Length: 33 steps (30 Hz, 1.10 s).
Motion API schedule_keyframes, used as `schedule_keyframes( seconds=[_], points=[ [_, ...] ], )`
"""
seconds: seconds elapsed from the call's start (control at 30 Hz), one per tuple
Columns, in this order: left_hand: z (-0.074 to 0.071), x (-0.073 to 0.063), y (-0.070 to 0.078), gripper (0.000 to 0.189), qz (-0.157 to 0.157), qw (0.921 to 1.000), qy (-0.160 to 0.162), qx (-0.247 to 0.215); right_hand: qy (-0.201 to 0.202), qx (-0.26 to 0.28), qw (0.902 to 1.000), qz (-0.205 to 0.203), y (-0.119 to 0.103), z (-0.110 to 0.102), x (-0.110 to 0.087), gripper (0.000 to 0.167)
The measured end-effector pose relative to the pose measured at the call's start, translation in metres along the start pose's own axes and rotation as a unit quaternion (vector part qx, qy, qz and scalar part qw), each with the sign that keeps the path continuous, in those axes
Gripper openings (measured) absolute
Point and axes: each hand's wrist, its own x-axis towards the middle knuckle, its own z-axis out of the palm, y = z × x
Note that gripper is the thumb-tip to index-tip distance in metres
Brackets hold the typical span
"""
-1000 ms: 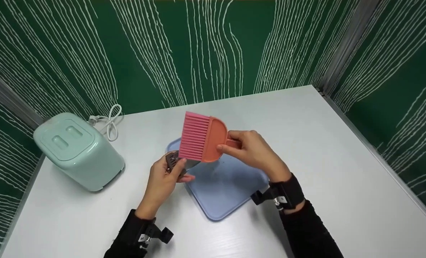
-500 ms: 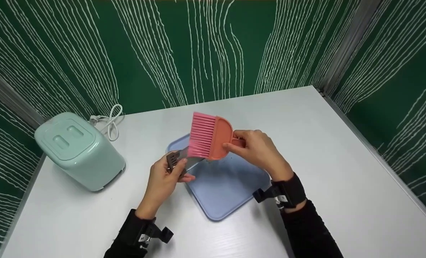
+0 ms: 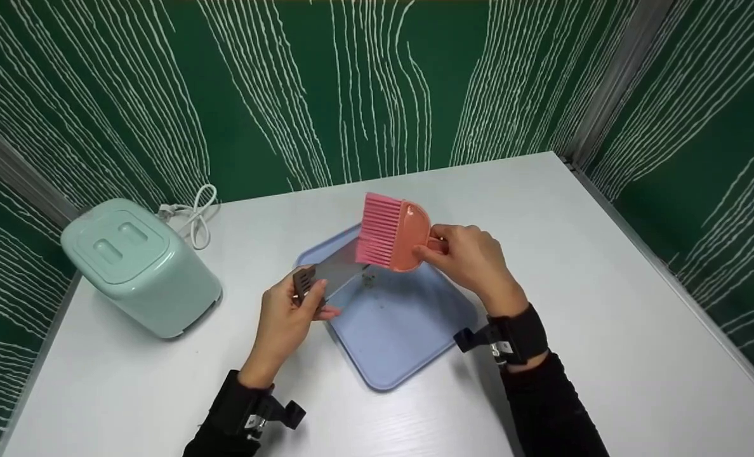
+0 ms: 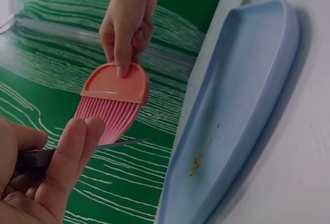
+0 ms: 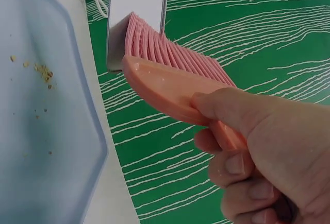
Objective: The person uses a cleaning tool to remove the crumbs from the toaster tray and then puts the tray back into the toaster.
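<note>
In the head view my left hand (image 3: 288, 314) holds a toaster's metal crumb tray (image 3: 339, 270) by its dark slotted end, thumb on top. My right hand (image 3: 475, 260) grips the short handle of an orange brush (image 3: 413, 238) with pink bristles. Those bristles (image 5: 170, 51) lie against the far end of the metal plate in the right wrist view. Below both hands is a blue serving tray (image 3: 390, 355) on the white table. A small heap of brownish crumbs (image 5: 44, 72) and scattered specks lie in it.
A mint-green toaster (image 3: 142, 266) with a lidded top stands on the table at the left. Its white cord (image 3: 196, 219) is looped behind it. Green walls with white streaks (image 3: 377, 95) border the table's back and sides.
My right hand has drawn the brush rightward and slightly away along the crumb tray, baring more of its metal plate. Crumbs now show in the blue tray below. The left hand has barely moved.
</note>
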Motion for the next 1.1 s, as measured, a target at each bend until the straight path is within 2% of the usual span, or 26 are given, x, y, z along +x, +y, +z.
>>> schedule_keyframes(
  seconds=[0.17, 0.33, 0.57, 0.8, 1.1],
  points=[
    [0.000, -0.002, -0.002, 0.027, 0.046, 0.9973, 0.011, 0.056, 0.021, -0.028, 0.9993, 0.010, 0.002, 0.005, -0.001, 0.046],
    [0.001, -0.002, -0.004, 0.029, 0.071, 0.9926, 0.017, 0.097, 0.028, -0.044, 0.9985, 0.017, 0.002, 0.010, -0.001, 0.038],
    [0.001, -0.001, -0.005, 0.028, 0.069, 0.9914, 0.021, 0.109, 0.025, -0.046, 0.9983, 0.026, 0.000, 0.008, -0.001, 0.033],
    [0.000, -0.001, -0.005, 0.026, 0.063, 0.9926, 0.029, 0.099, 0.004, -0.044, 0.9983, 0.037, 0.000, 0.003, -0.002, 0.032],
    [-0.001, 0.000, -0.006, 0.025, 0.061, 0.9909, 0.037, 0.114, 0.039, -0.036, 0.9983, 0.024, -0.007, -0.005, -0.003, 0.031]
  ],
)
